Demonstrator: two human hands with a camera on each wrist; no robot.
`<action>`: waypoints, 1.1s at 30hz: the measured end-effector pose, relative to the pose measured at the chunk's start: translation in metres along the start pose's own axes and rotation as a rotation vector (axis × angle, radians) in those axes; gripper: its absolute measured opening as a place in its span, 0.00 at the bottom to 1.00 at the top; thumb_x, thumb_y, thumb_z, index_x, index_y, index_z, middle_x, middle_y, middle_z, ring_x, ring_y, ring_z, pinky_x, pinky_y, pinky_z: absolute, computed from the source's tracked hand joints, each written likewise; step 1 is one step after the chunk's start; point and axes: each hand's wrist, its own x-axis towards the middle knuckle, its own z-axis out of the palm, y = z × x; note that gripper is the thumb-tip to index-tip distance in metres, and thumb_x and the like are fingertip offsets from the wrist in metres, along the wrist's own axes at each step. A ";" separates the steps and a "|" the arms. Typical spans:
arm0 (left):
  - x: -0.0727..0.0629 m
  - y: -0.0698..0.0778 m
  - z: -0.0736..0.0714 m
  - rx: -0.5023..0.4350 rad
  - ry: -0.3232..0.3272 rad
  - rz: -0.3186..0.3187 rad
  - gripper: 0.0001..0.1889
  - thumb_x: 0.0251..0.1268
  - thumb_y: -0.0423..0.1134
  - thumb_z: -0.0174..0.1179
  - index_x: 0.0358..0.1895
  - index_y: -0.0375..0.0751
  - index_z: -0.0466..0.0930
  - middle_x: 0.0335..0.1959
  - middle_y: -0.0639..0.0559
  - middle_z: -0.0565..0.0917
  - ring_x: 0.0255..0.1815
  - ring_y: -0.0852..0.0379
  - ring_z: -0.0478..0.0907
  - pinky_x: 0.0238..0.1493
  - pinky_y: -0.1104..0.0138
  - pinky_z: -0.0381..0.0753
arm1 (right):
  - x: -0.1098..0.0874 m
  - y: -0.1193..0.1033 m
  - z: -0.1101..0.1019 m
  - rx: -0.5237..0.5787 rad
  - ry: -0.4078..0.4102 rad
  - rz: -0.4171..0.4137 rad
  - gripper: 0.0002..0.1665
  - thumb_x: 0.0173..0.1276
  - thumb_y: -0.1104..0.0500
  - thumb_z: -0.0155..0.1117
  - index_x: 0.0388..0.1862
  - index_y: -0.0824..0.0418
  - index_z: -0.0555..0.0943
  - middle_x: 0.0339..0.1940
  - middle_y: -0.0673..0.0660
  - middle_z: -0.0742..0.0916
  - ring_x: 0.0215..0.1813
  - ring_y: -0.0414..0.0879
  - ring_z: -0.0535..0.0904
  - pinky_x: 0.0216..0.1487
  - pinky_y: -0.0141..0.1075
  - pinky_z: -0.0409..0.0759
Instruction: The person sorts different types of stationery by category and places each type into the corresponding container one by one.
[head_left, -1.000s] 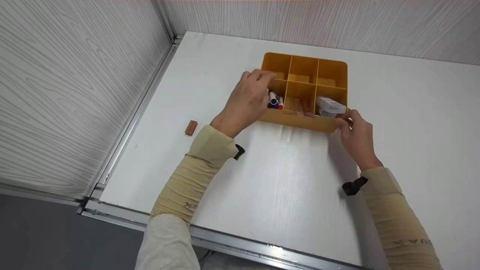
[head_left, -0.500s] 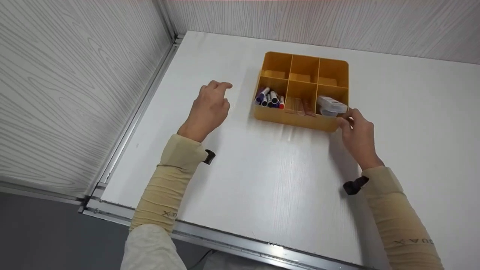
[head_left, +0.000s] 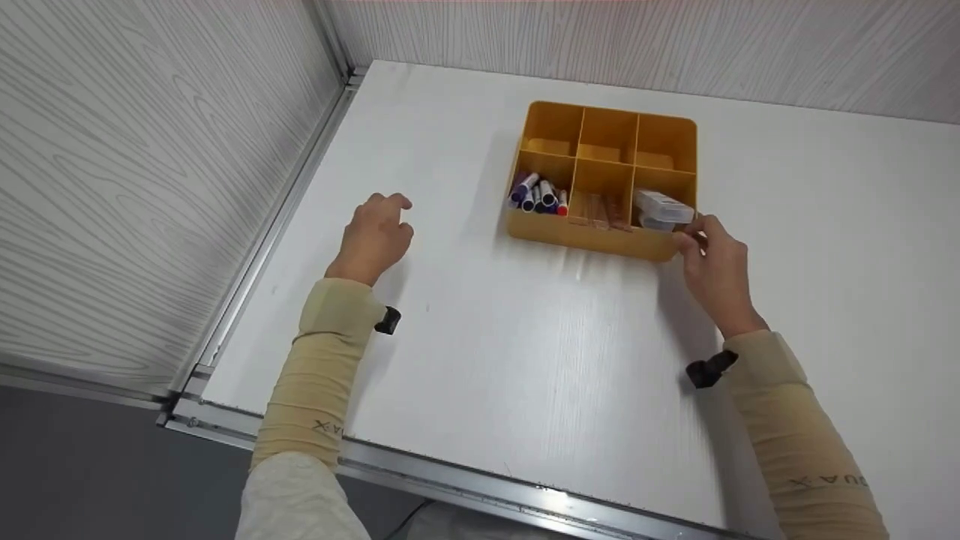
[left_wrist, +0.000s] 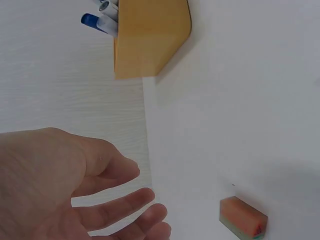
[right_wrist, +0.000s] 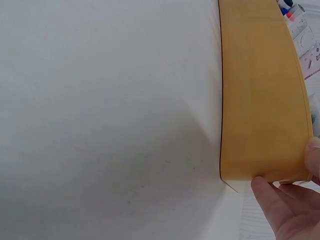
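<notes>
My left hand [head_left: 373,236] hovers over the left part of the table, fingers relaxed and holding nothing. Near its fingertips in the left wrist view lies a small orange and green block [left_wrist: 243,218], like an eraser; the hand hides it in the head view. A yellow six-compartment organizer box [head_left: 592,238] stands toward the back. My right hand [head_left: 716,277] grips its front right corner, thumb at the rim and fingers against the side [right_wrist: 287,205]. Capped markers [head_left: 536,193] fill the front left compartment. Clear rulers [head_left: 598,212] lean in the front middle one, clear plastic cases [head_left: 664,208] in the front right.
The white table [head_left: 525,360] has a metal rail [head_left: 480,491] along its front edge. Wood-grain panels rise at the left [head_left: 150,187] and at the back [head_left: 637,45]. A black wrist camera [head_left: 388,320] sits at the left cuff, another [head_left: 711,369] at the right.
My left hand has left the organizer's left side and moved left and toward me, over the small block, which it now covers in the head view. My right hand stays on the corner.
</notes>
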 end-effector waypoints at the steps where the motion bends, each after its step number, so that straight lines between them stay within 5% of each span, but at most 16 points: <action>1: 0.001 -0.004 0.000 0.000 -0.011 -0.017 0.20 0.72 0.31 0.51 0.64 0.35 0.73 0.58 0.34 0.76 0.59 0.36 0.74 0.55 0.49 0.79 | 0.000 0.000 0.000 -0.001 0.005 -0.007 0.13 0.73 0.61 0.59 0.43 0.73 0.74 0.44 0.71 0.86 0.52 0.64 0.84 0.58 0.54 0.80; 12: 0.005 -0.032 0.016 0.084 -0.074 -0.113 0.19 0.72 0.32 0.50 0.62 0.31 0.73 0.57 0.30 0.76 0.58 0.32 0.75 0.59 0.45 0.77 | 0.000 -0.003 -0.001 -0.019 -0.021 0.029 0.13 0.74 0.59 0.58 0.45 0.71 0.74 0.47 0.69 0.86 0.56 0.62 0.83 0.59 0.53 0.79; 33: 0.004 -0.039 0.033 0.085 -0.005 -0.037 0.06 0.67 0.23 0.52 0.42 0.27 0.78 0.43 0.33 0.79 0.45 0.41 0.74 0.50 0.52 0.77 | 0.000 0.000 0.000 -0.013 -0.032 0.047 0.15 0.75 0.58 0.57 0.46 0.72 0.74 0.47 0.70 0.87 0.55 0.62 0.84 0.58 0.54 0.80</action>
